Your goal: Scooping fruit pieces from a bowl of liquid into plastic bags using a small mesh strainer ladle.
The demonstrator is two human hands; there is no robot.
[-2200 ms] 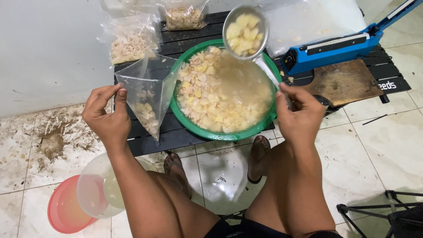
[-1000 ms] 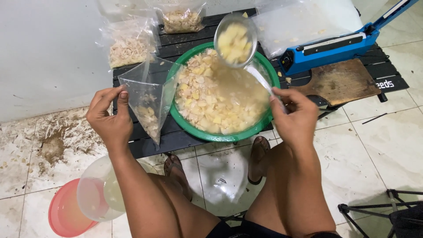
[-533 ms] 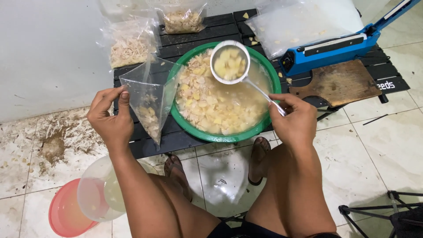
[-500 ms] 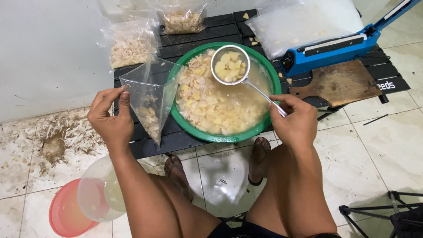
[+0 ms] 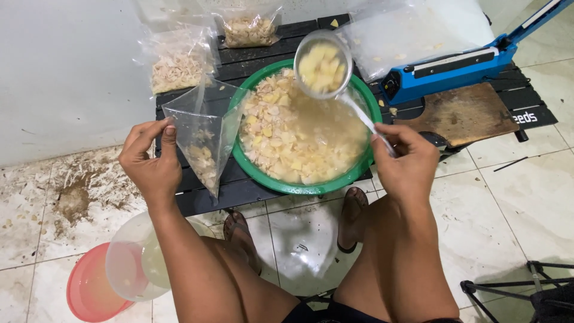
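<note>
Ladle (image 5: 323, 64) swung back right, right hand (image 5: 405, 161) gripping handle, left hand (image 5: 150, 165) pinching bag (image 5: 205, 134)

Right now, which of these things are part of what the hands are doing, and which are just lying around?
In use:
left hand holding open the clear bag
right hand holding the ladle of pale chunks
green basin of chunks in liquid

Lying about:
two filled bags
blue sealer
wooden board
pink lid
</note>
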